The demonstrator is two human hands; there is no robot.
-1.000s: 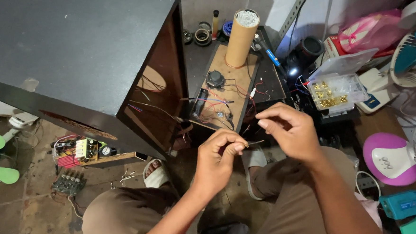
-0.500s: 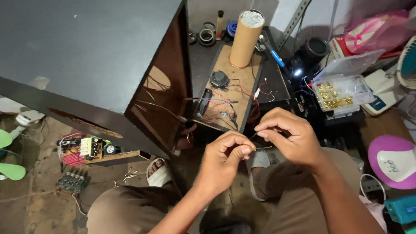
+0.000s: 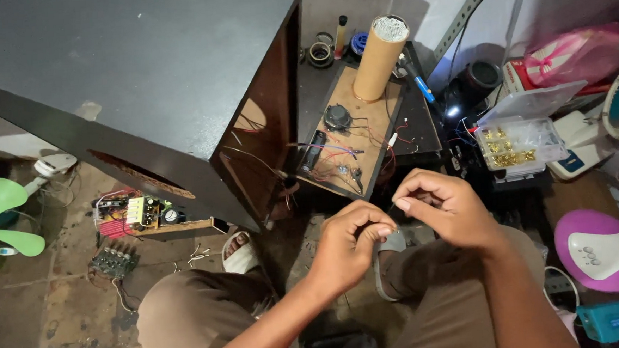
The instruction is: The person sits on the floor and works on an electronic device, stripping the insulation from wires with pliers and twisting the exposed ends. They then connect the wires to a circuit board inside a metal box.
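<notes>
Hands meet just below the wooden board (image 3: 364, 132): left hand (image 3: 350, 244) curled, thumb & forefinger pinching a thin wire (image 3: 392, 215); right hand (image 3: 444, 208) pinching same wire's other end, fingertips nearly touching. On board: small components, coloured leads, cardboard tube (image 3: 381, 57) upright at far end. Black cabinet (image 3: 149, 83) left of board; clear parts box (image 3: 516, 142) to its right.

Two hands (image 3: 397, 226), perhaps two circuit boards (image 3: 139, 215).
</notes>
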